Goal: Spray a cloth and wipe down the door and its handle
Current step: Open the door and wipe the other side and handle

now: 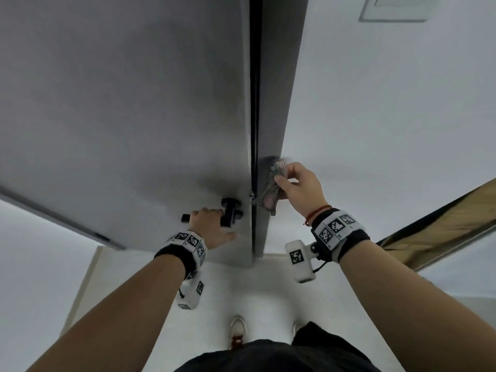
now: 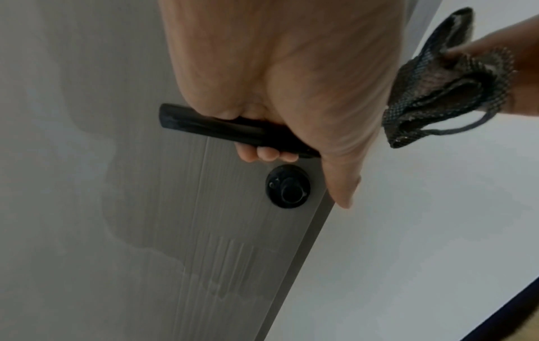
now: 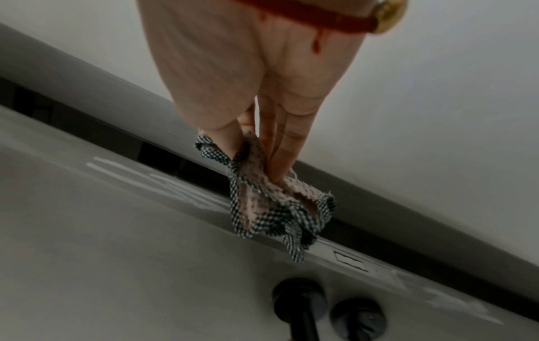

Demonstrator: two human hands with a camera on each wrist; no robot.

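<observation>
1. Here, in the head view, the left hand [image 1: 208,224] curls round the black lever door handle [image 1: 225,214] on the grey flat-panelled door [image 1: 120,116], while the right hand [image 1: 298,189] pinches a bunched black-and-white checked cloth with a pink backing [image 1: 272,187] beside the door's dark edge.
2. In the left wrist view, the fingers [image 2: 267,155] wrap under the handle; a round black lock knob [image 2: 288,186] sits just below, and the cloth hangs past the door's edge.
3. In the right wrist view, thumb and fingers [image 3: 280,157] clamp the cloth against the door's edge, above the handle's base.
</observation>
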